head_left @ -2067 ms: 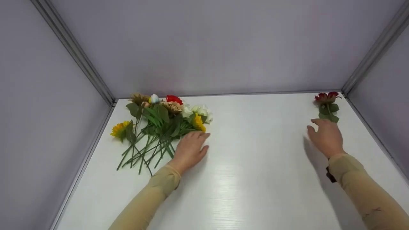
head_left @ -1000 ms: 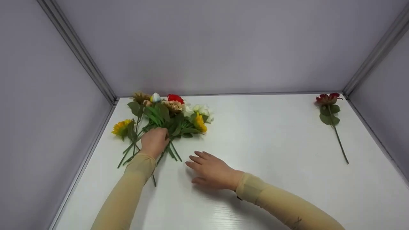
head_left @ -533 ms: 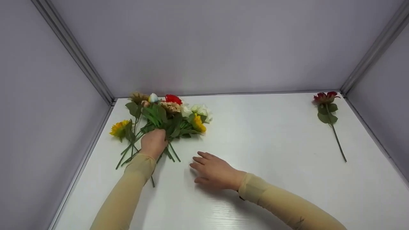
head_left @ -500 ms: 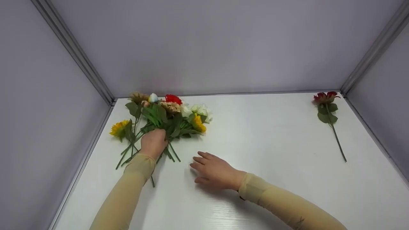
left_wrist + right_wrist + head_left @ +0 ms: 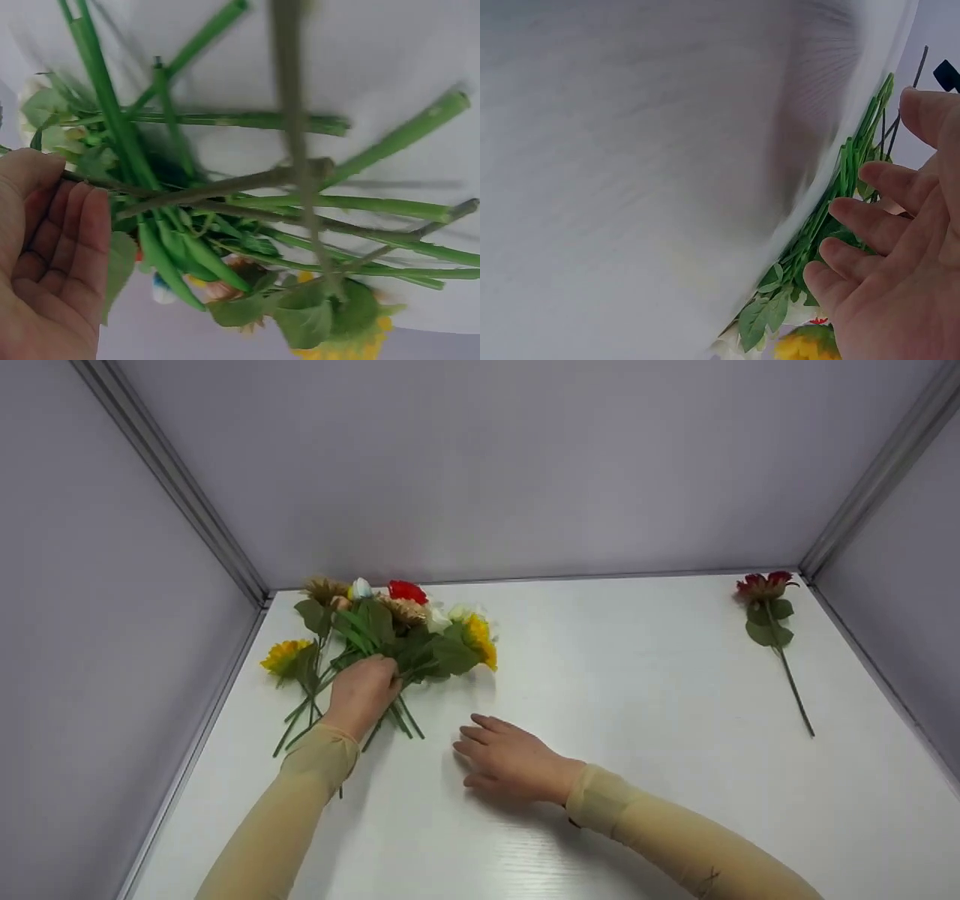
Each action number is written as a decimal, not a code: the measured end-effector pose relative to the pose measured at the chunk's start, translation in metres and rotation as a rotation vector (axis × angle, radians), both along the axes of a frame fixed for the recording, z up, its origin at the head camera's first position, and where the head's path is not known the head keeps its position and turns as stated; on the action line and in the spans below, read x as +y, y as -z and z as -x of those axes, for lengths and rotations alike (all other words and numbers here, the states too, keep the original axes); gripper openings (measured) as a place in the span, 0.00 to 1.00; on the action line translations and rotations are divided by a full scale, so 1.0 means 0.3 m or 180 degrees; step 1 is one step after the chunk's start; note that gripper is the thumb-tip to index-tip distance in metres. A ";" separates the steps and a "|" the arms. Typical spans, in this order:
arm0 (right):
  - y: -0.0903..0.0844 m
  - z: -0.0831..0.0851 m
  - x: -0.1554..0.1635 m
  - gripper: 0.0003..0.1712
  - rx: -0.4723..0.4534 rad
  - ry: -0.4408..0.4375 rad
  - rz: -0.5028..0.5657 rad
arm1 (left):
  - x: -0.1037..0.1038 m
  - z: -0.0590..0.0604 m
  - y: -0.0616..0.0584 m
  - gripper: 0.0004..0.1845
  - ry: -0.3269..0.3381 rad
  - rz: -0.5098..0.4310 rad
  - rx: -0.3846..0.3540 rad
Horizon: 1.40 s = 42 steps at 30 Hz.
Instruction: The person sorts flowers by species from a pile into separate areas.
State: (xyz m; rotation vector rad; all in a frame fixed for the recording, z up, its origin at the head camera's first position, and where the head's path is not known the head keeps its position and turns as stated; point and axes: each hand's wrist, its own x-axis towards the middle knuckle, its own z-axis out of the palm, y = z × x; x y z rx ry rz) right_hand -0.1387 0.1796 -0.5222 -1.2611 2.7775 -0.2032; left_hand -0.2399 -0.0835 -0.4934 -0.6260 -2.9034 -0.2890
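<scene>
In the head view my left hand [image 5: 364, 690] reaches into a pile of artificial flowers on the left of the white table. Its thumb and fingers pinch the stem [image 5: 199, 195] of a sunflower [image 5: 481, 641] whose yellow head faces right at the pile's edge. That flower's head is raised over the white flowers [image 5: 442, 619]. My right hand [image 5: 517, 761], palm down with fingers spread, hovers close over the table to the right of the stems and holds nothing. In the right wrist view the pile [image 5: 810, 232] shows beyond its fingers.
A second sunflower [image 5: 283, 660] lies at the pile's left. A red flower [image 5: 407, 592], beige flower [image 5: 405, 610] and brown flower [image 5: 326, 589] lie at the back. A dark red flower [image 5: 765, 587] with its stem lies alone at the far right. Grey panels [image 5: 525, 472] enclose the table.
My right hand has left the dark red flower and come to the middle. The left hand has gone into the stems, and the right-hand sunflower has now lifted and shifted slightly right.
</scene>
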 end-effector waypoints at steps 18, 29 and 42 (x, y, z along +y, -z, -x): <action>-0.004 0.039 0.122 0.20 -0.0771 0.0916 0.1223 | 0.272 -0.027 -0.129 0.06 0.0116 -0.1744 -0.1158; -0.013 0.035 0.205 0.18 -0.2092 0.1901 0.2791 | 0.409 -0.026 -0.089 0.08 0.0144 -0.3293 -0.1998; -0.006 0.007 0.235 0.20 -0.2614 0.2165 0.3409 | 0.513 -0.038 -0.024 0.08 0.0057 -0.4049 -0.2319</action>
